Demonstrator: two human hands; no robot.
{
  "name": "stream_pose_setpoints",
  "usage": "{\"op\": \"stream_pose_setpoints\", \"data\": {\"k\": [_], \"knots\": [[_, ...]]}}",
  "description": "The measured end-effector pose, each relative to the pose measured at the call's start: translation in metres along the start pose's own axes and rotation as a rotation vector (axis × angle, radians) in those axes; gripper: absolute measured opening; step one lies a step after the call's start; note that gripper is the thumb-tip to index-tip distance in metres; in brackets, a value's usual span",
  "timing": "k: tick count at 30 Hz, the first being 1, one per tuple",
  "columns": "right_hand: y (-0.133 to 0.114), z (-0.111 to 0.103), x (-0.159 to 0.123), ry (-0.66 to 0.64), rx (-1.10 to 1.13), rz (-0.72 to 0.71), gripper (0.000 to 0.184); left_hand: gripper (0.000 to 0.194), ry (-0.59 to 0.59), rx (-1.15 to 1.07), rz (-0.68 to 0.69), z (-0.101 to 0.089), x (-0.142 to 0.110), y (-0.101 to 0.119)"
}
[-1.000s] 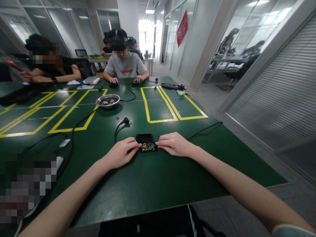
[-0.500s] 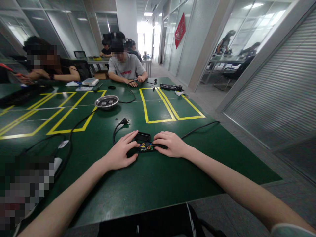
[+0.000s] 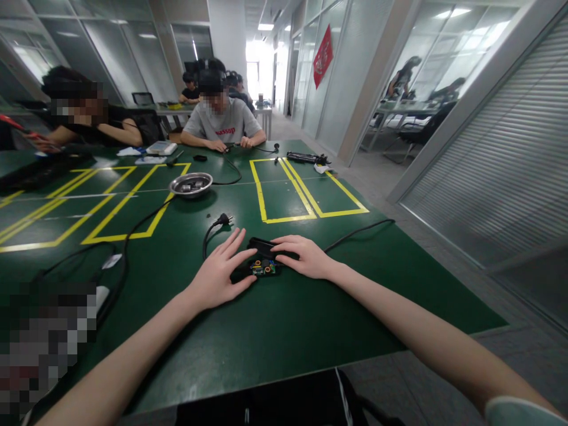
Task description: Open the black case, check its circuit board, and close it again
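A small black housing with a bare circuit board (image 3: 265, 268) in it lies on the green table in front of me. Copper-coloured coils show on the board. My left hand (image 3: 217, 269) is at its left end, fingers spread, with thumb and index finger on either side of that end. Just behind the board is a black plastic cover (image 3: 261, 246), slightly tilted. My right hand (image 3: 304, 255) has its fingertips and thumb on the cover's right end. A black cable with a plug (image 3: 224, 219) curves out beyond my left hand.
A metal bowl (image 3: 190, 185) with small parts stands farther left. Yellow tape outlines (image 3: 290, 220) mark the table (image 3: 284, 331). Another cable (image 3: 359, 234) runs off right. A folded black tripod (image 3: 308, 158) lies at the far edge. Two people sit across the table; one handles a cable.
My right hand has moved from the board's right end up to the cover, which has shifted slightly toward me. My left fingers have lifted and spread, and the thumb has moved right.
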State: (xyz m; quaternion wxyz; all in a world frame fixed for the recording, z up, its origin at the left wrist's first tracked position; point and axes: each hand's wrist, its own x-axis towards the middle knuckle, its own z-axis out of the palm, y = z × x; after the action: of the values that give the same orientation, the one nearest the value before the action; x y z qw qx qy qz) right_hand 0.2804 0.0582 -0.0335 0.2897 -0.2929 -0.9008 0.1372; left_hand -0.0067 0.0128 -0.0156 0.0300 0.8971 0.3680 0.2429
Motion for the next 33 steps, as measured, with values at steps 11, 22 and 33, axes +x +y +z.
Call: {"op": "stream_pose_setpoints", "data": {"k": [11, 22, 33], "knots": [[-0.014, 0.001, 0.001, 0.145, 0.243, -0.029, 0.039, 0.079, -0.022, -0.258, -0.071, 0.006, 0.0, -0.003], [-0.023, -0.003, -0.001, 0.098, 0.251, -0.12, 0.023, 0.057, 0.047, -0.329, -0.015, 0.005, -0.001, 0.002], [-0.022, -0.005, -0.003, -0.061, 0.237, -0.1, 0.028, 0.037, 0.026, -0.308, -0.02, 0.001, 0.001, 0.005]]}}
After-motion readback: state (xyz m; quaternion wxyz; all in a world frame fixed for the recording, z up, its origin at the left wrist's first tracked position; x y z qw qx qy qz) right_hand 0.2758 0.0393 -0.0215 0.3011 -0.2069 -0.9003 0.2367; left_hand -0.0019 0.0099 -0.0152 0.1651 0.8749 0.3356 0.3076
